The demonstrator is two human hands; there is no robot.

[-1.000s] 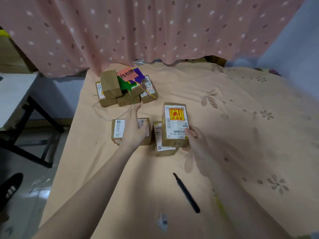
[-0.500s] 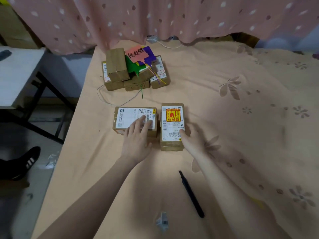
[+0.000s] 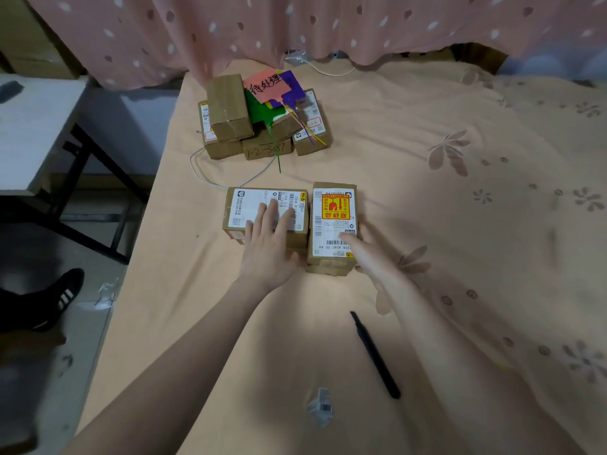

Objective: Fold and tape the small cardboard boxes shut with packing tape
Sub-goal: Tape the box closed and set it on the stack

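Note:
Two small cardboard boxes lie side by side on the peach flowered cloth [image 3: 460, 290]. My left hand [image 3: 269, 254] rests flat on the left box [image 3: 244, 205], fingers straight over its white label. The right box [image 3: 333, 208], with a red and yellow sticker, sits stacked on another box [image 3: 328, 270]. My right hand [image 3: 372, 259] holds its near right corner, thumb on top, fingers hidden along the side. No tape roll is in view.
A black pen-like tool [image 3: 374, 354] and a crumpled label [image 3: 320, 405] lie near me. A pile of boxes [image 3: 230, 106] with coloured tags [image 3: 266, 85] sits farther back, a thin white cable [image 3: 200, 174] beside it. A grey table [image 3: 29, 126] and a socked foot [image 3: 56, 300] are left.
My left hand slid back toward me along the left box, uncovering its label. My right hand set the stickered box squarely on the lower box and stays at its corner. The view moved closer.

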